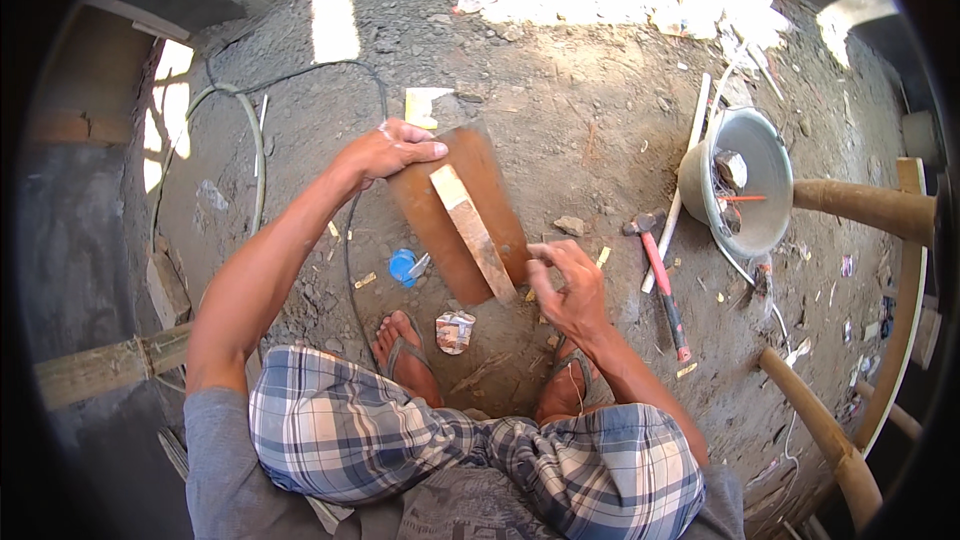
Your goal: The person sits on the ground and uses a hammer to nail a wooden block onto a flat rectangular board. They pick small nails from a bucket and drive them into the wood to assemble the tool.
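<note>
A flat brown board (415, 202) with a pale wooden strip (474, 230) lying lengthwise along its middle, like a plastering float, is tilted in front of me. My left hand (400, 150) grips its far left corner, thumb on the upper face. Close to the board's near right edge is my right hand (572, 285), fingers loosely bent, with a gap between thumb and forefinger. Nothing shows in it, and I cannot tell whether its fingertips touch the board. A hammer (660, 285) with a red and black handle lies on the ground right of that hand.
A grey bucket (700, 175) lies tipped at the right, holding a whitish lump. Beside it runs a white pipe (688, 175). A blue round lid (403, 266) and a crumpled packet (455, 332) lie near my feet. Bamboo poles (830, 430) stand at right; a dark cable (350, 270) crosses the ground.
</note>
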`<state>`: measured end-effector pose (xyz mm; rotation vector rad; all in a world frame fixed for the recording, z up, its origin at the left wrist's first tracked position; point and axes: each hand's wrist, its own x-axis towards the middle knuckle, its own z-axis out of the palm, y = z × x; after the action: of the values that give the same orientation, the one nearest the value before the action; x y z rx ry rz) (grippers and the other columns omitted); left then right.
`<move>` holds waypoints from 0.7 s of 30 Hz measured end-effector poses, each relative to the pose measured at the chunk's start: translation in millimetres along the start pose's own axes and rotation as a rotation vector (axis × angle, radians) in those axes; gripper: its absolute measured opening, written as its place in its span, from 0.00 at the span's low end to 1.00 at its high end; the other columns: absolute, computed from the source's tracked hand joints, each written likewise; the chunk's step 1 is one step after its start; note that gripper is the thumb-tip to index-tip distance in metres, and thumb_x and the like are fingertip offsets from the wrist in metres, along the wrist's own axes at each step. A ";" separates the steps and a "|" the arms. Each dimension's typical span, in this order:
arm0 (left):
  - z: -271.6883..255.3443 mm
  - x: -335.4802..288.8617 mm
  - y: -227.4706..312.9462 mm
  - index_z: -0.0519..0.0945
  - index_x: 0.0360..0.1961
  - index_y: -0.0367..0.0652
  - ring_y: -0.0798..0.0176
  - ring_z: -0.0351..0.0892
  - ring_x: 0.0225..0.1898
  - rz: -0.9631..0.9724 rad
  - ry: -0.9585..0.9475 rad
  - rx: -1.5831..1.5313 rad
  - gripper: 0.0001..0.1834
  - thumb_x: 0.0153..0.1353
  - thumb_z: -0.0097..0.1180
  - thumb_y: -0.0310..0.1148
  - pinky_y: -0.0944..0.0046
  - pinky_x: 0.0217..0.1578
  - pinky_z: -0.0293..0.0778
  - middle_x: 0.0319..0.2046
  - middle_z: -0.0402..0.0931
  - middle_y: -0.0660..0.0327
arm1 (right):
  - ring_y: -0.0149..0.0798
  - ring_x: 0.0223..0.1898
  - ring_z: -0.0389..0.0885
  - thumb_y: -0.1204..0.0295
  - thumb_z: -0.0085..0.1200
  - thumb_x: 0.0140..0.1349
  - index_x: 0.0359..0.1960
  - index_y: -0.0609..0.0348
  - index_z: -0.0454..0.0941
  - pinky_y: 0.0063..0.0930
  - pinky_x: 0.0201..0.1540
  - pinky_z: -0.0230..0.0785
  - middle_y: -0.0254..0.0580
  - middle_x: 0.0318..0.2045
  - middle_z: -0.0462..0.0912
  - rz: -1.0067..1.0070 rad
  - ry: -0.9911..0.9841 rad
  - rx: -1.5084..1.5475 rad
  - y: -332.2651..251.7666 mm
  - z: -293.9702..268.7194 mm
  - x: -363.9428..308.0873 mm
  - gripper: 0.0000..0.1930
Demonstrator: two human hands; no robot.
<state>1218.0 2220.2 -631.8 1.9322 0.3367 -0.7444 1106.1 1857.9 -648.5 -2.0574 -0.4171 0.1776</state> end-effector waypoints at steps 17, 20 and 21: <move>106.3 -34.5 -79.8 0.71 0.72 0.34 0.52 0.87 0.60 -0.037 0.037 -1.151 0.34 0.74 0.69 0.42 0.47 0.59 0.87 0.61 0.83 0.49 | 0.50 0.40 0.90 0.59 0.69 0.68 0.55 0.69 0.86 0.46 0.43 0.83 0.53 0.46 0.85 0.177 -0.202 0.034 -44.3 38.4 24.8 0.24; 101.1 -35.7 -79.5 0.72 0.69 0.33 0.52 0.90 0.55 -0.065 0.138 -1.125 0.30 0.74 0.68 0.38 0.49 0.54 0.89 0.58 0.85 0.48 | 0.38 0.36 0.87 0.65 0.62 0.75 0.54 0.68 0.88 0.36 0.39 0.81 0.49 0.42 0.86 0.072 0.096 0.157 -11.6 26.5 40.1 0.17; 101.4 -31.7 -82.1 0.73 0.68 0.32 0.52 0.90 0.54 -0.058 0.144 -1.127 0.29 0.74 0.67 0.37 0.49 0.53 0.90 0.57 0.85 0.48 | 0.36 0.35 0.86 0.67 0.61 0.76 0.54 0.67 0.88 0.34 0.39 0.79 0.48 0.42 0.86 0.137 0.130 0.209 -9.6 18.2 43.9 0.15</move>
<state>1114.4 2171.6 -702.0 0.9000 0.7158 -0.3065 1139.5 1893.1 -647.3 -1.8790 -0.1701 0.1613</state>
